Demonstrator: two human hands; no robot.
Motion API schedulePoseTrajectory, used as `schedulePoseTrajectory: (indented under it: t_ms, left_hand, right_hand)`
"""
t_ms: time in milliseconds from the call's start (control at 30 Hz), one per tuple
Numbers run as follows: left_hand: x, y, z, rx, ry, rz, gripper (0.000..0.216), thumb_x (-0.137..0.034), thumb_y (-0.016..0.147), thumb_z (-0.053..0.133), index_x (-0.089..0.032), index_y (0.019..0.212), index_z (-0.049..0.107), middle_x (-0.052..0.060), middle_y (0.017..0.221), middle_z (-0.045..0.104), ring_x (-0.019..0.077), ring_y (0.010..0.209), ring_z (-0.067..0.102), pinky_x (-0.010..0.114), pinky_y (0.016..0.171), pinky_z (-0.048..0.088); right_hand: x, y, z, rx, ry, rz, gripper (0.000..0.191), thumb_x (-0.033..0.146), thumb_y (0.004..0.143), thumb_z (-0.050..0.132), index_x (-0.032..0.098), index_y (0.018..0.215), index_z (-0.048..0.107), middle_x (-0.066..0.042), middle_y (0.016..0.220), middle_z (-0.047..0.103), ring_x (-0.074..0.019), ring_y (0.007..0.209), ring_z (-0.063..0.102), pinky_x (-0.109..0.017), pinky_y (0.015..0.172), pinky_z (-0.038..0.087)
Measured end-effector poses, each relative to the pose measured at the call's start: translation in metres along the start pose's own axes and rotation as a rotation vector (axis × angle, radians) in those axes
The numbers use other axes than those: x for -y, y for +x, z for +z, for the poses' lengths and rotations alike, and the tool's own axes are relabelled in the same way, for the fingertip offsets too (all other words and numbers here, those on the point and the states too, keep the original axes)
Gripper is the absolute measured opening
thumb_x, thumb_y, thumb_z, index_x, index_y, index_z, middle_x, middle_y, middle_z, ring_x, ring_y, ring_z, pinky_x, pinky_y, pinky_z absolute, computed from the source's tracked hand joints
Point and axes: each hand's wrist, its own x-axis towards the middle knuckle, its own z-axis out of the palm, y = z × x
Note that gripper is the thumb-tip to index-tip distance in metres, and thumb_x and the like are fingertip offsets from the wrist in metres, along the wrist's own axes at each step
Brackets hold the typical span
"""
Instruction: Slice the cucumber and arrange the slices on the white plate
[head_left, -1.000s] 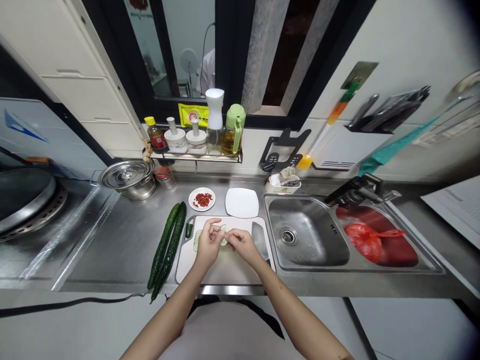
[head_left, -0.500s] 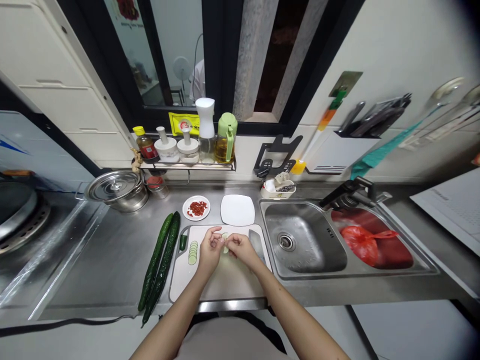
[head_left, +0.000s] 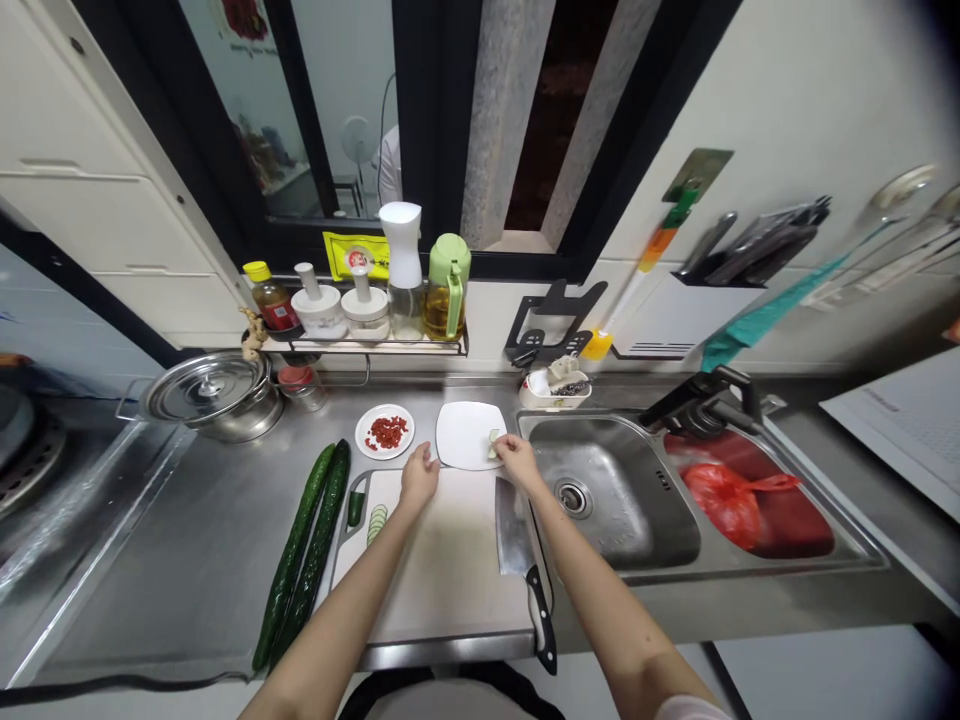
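Nearest, the knife (head_left: 516, 535) lies along the right side of the board (head_left: 442, 590), handle toward the person, a placing that seems chosen to keep the blade aside yet the grip within reach. To the left of the board, 2 cucumbers (head_left: 300, 560) lie side by side, running near to far, which probably suits their length better than lying across the counter. On the board's left part sits a row (head_left: 376, 523) of overlapping slices, with a dark green stub (head_left: 355, 508) farther left and slightly farther off; grouped there, they leave the middle of the board to the hands. On the right, the sink (head_left: 607, 470) is just beside the board. The left hand (head_left: 420, 478) hangs near the board's far edge, fingers loosely curled and thumb close to them; nothing shows in it, but I cannot tell whether it holds anything. The right hand (head_left: 520, 462) pinches a thin slice (head_left: 493, 440) by its edge, fingertips drawn narrow, likely a light grip to spare something so flimsy. That slice is at the right side of the white plate (head_left: 461, 425), just beyond the board; whether it touches the plate, I cannot tell. Left of the plate, a dish (head_left: 384, 455) keeps red bits (head_left: 387, 432) together. Farthest, a shelf (head_left: 360, 348) holds bottles (head_left: 405, 255) off the counter.
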Motion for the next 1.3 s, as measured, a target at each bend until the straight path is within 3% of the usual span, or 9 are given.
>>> schedulePoseTrajectory:
  t_ms: [133,300,533,733,933,1167,1300]
  left_hand:
    - [-0.003,0.034,0.015,0.019,0.172,-0.027,0.049,-0.013,0.082,0.054,-0.011,0.13,0.051,0.017,0.122,0.06,0.0198,0.102,0.062,0.03,0.095,0.042]
    - [-0.003,0.058,0.029,0.037,0.284,-0.08,0.049,-0.014,0.081,0.054,-0.011,0.13,0.052,0.018,0.117,0.063,0.0237,0.11,0.059,0.03,0.093,0.04]
    - [0.0,0.071,0.037,0.071,0.287,-0.106,0.034,-0.009,0.076,0.054,-0.018,0.108,0.064,0.009,0.091,0.071,0.022,0.096,0.064,0.028,0.082,0.043]
    - [0.002,0.072,0.031,0.066,0.286,-0.129,0.032,-0.007,0.073,0.054,-0.018,0.101,0.064,0.006,0.086,0.07,0.0203,0.085,0.064,0.026,0.073,0.043]
    - [0.009,0.039,0.007,0.023,0.211,-0.119,0.03,-0.007,0.069,0.055,-0.018,0.096,0.062,-0.001,0.072,0.063,0.0158,0.072,0.06,0.023,0.068,0.041]
    - [0.039,-0.04,-0.025,0.005,0.153,-0.131,0.025,-0.009,0.069,0.055,-0.02,0.091,0.06,-0.004,0.065,0.057,0.0135,0.065,0.057,0.022,0.065,0.039]
    - [0.058,-0.071,-0.036,0.008,0.154,-0.152,0.026,-0.011,0.069,0.054,-0.019,0.092,0.06,-0.004,0.063,0.054,0.0137,0.063,0.056,0.022,0.065,0.041]
  right_hand:
    - [-0.018,0.03,-0.007,-0.094,-0.065,0.043,0.024,0.041,0.061,0.058,0.018,0.059,0.06,0.0,0.061,0.06,-0.0126,0.061,0.052,-0.023,0.061,0.039]
    - [-0.029,0.05,-0.007,-0.12,-0.107,0.108,0.026,0.044,0.059,0.061,0.018,0.055,0.061,0.0,0.055,0.06,-0.0146,0.061,0.054,-0.024,0.057,0.039]
    - [-0.039,0.057,-0.005,-0.102,-0.105,0.172,0.029,0.044,0.06,0.062,0.015,0.06,0.065,0.001,0.049,0.057,-0.0124,0.053,0.05,-0.022,0.052,0.036]
    - [-0.035,0.058,-0.006,-0.086,-0.067,0.185,0.032,0.046,0.061,0.062,0.014,0.063,0.065,0.002,0.05,0.056,-0.0113,0.051,0.048,-0.022,0.05,0.036]
    - [-0.026,0.034,-0.007,-0.027,-0.018,0.182,0.033,0.049,0.061,0.062,0.016,0.064,0.063,0.001,0.051,0.057,-0.0122,0.053,0.049,-0.023,0.051,0.036]
    - [-0.03,-0.037,-0.001,0.103,0.031,0.205,0.031,0.048,0.059,0.063,0.017,0.062,0.06,0.0,0.055,0.058,-0.0123,0.051,0.049,-0.024,0.049,0.038]
    - [-0.039,-0.076,0.004,0.124,0.017,0.167,0.026,0.044,0.062,0.06,0.018,0.061,0.059,0.002,0.054,0.055,-0.0119,0.053,0.048,-0.023,0.05,0.039]
